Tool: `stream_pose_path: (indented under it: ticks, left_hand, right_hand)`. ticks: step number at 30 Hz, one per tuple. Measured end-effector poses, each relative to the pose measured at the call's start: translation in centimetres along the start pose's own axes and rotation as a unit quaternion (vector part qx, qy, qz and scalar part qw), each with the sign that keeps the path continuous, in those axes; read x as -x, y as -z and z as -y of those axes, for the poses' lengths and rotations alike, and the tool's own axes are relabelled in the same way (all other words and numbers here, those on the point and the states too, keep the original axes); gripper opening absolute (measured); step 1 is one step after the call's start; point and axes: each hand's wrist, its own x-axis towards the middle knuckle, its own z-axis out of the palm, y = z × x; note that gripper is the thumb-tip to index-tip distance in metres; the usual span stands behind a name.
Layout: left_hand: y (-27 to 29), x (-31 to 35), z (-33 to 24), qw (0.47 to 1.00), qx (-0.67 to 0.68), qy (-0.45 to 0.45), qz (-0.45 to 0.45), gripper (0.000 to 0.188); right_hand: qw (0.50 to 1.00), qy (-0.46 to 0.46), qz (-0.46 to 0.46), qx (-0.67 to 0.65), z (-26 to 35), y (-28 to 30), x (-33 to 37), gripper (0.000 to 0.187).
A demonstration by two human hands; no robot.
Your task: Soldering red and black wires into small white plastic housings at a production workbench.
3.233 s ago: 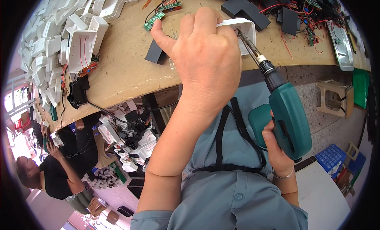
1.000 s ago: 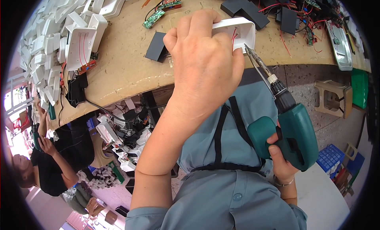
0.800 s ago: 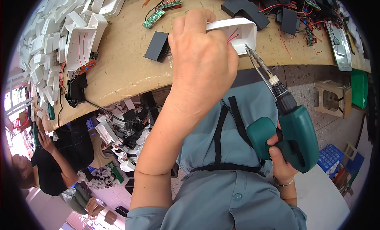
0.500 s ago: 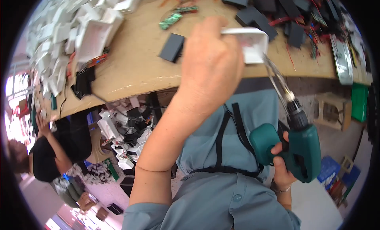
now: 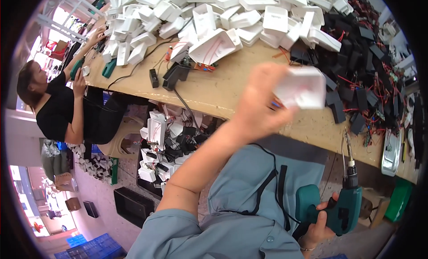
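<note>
My left hand (image 5: 261, 105) holds a white plastic case (image 5: 307, 87) above the table's front edge. The case is smeared by motion; its open side faces up and something reddish shows faintly inside. In my right hand (image 5: 317, 232), low at the right, is a green soldering gun (image 5: 348, 205). Its long metal tip and thin side tube point up toward the table, apart from the case. My fingers wrap its handle.
White cases (image 5: 245, 18) are heaped along the table (image 5: 209, 91). Black boxes with red wires (image 5: 356, 80) pile up at the right, near a shiny metal tray (image 5: 391, 152). At the left a co-worker (image 5: 58, 103) holds a green tool. A bin of parts (image 5: 156, 163) stands below.
The view has swung left, bringing in more of the white heap and the co-worker. The case and the soldering gun's tip, close together before, are now farther apart.
</note>
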Motion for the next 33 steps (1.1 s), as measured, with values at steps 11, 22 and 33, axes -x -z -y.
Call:
stream_pose_path:
  ticks: [11, 22, 33]
  left_hand:
    - [17.1, -6.8, 3.2, 0.963, -0.127, 0.213, -0.109, 0.056]
    - [17.1, -7.8, 7.6, 0.937, -0.314, 0.15, -0.005, 0.075]
    - [19.0, -17.7, 17.9, 0.816, -0.47, 0.284, 0.18, 0.05]
  right_hand:
    - [0.998, -0.047, -0.015, -0.034, -0.3, -1.1, -0.5, 0.055]
    - [0.997, -0.065, 0.002, -0.045, -0.8, -1.2, -1.0, 0.056]
    - [0.988, -0.142, -0.019, -0.064, -0.4, -1.7, -2.1, 0.053]
